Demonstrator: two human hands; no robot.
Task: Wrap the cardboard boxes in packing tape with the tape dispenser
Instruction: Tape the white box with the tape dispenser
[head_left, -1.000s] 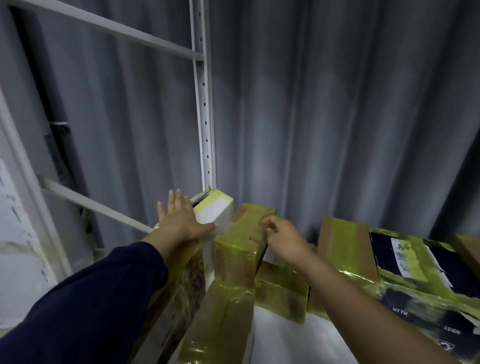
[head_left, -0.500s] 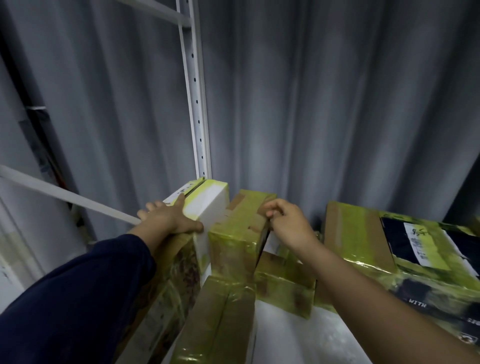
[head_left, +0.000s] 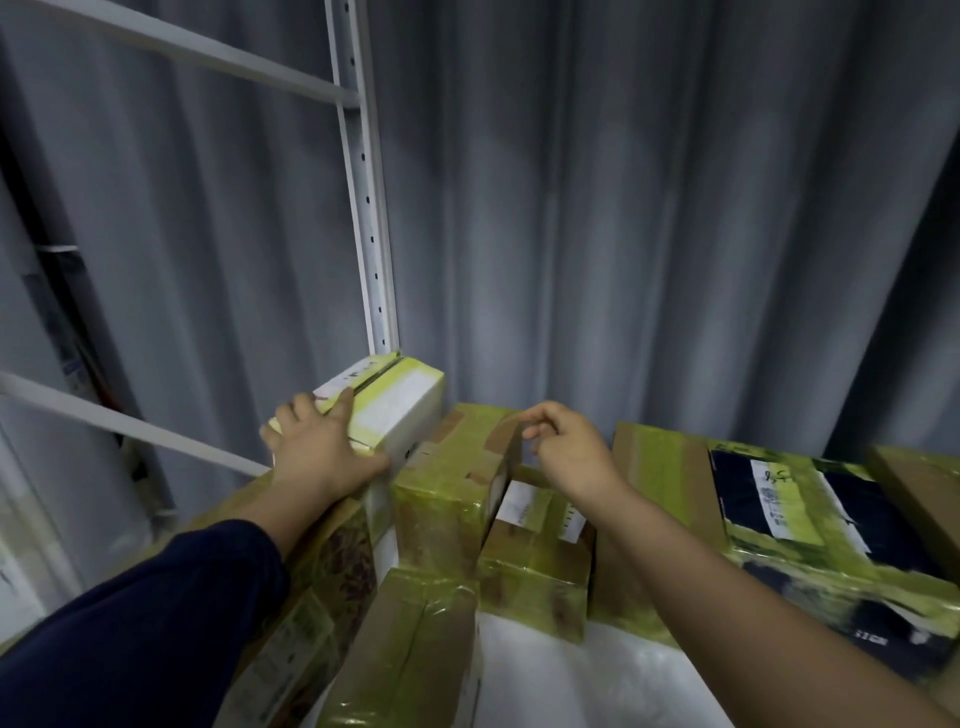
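Holding one taped box by the curtain

Grey curtain (head_left: 649, 208) behind, white rack post (head_left: 371, 234) at left. Cardboard boxes (head_left: 535, 587), wrapped in yellowish tape, sit packed together on a white surface (head_left: 571, 675); dark-printed box (head_left: 831, 545) at right. Left hand (head_left: 322, 452) grips the white box (head_left: 400, 410) at its near-left top corner, fingers bent over the edge. Right hand (head_left: 571, 447) hovers over the brown box (head_left: 457, 467), thumb and forefinger nearly closed; can't tell if they pinch anything.

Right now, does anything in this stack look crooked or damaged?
Yes. The white box held by the left hand has its top seam gaping, a dark slit between flaps. The taped brown box beside it sits tilted, not flat.
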